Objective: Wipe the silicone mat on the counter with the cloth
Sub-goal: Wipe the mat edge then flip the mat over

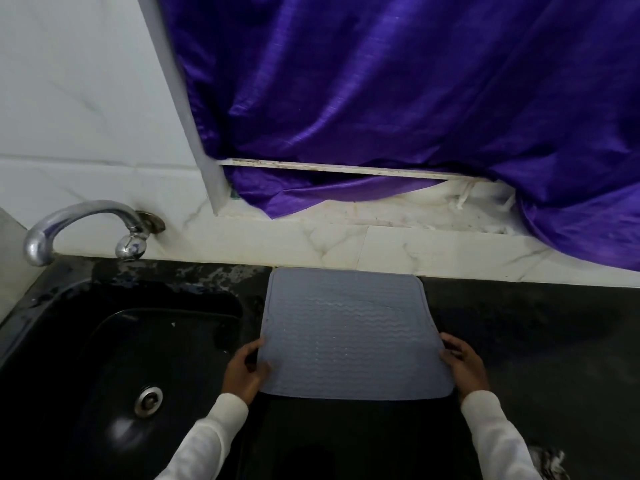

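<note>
Silicone mat (349, 332) flat on counter (536, 341); both hands' fingers (453, 346) pinch near corners.

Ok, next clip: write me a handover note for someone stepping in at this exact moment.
Left hand grips the silicone mat's near left corner; right hand grips its near right corner.
Mat lies on the black counter right of the sink, far edge against the wall tiles.
A patterned fabric, possibly the cloth, sits at the bottom right, untouched.
Done: mat laid out. Left: fetch the cloth and wipe.

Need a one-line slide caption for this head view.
Both hands, left and right, grip the grey silicone mat by its near corners beside the black sink.
</note>
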{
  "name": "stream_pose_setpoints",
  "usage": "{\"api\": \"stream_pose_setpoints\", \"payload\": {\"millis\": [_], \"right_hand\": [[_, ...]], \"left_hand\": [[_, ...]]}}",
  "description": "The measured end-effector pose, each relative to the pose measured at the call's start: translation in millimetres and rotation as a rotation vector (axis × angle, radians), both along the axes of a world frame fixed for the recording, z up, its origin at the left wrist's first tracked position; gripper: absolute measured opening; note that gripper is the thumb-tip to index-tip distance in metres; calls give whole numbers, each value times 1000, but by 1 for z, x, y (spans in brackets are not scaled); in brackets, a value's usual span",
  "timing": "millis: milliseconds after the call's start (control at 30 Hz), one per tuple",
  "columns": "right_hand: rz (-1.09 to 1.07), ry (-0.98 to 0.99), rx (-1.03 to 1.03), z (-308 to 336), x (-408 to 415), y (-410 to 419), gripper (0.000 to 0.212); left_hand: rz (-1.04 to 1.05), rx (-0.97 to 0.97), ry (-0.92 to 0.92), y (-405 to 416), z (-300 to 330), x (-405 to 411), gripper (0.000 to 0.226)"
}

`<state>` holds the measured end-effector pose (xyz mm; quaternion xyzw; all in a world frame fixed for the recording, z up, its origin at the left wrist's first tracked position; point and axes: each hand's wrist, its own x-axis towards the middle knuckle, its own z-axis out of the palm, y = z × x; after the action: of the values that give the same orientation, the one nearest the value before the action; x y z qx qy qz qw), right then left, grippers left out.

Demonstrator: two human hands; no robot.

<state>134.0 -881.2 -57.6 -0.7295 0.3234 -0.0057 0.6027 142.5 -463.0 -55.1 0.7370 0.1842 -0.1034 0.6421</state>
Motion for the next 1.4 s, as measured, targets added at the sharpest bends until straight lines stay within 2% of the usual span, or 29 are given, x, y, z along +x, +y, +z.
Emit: {"api": "stream_pose_setpoints", "payload": {"millis": [100,167,333,500,600,833,1000,1200,1400], "right_hand": [[198,143,-149,-1,-15,6,32],[256,198,-144,1,-23,8,37],[7,91,-80,10,-30,15,35],[-160,-33,-114,17,-33,30,40],[-251,-55,-130,12,-36,38,33],[-242,-43,-157,10,-33,32,32],[-214,22,-101,7,-26,25,31],[-123,121,-127,-9,-43,19,30],[-133,96,-235,-7,-46,24,33]], "left_hand": [[2,-47,88,0,-11,-26,36],[32,-75,106,-3,-14,-36,39],[155,-207,150,-13,-5,-35,44],[191,-217,161,-18,0,-36,47],[195,-215,159,-18,-1,-37,48],[197,-217,163,-25,-3,-36,47],[200,-212,132,-27,-4,-39,50],[210,-105,101,-22,-13,-40,47],[178,0,71,-24,-14,-46,48]]}}
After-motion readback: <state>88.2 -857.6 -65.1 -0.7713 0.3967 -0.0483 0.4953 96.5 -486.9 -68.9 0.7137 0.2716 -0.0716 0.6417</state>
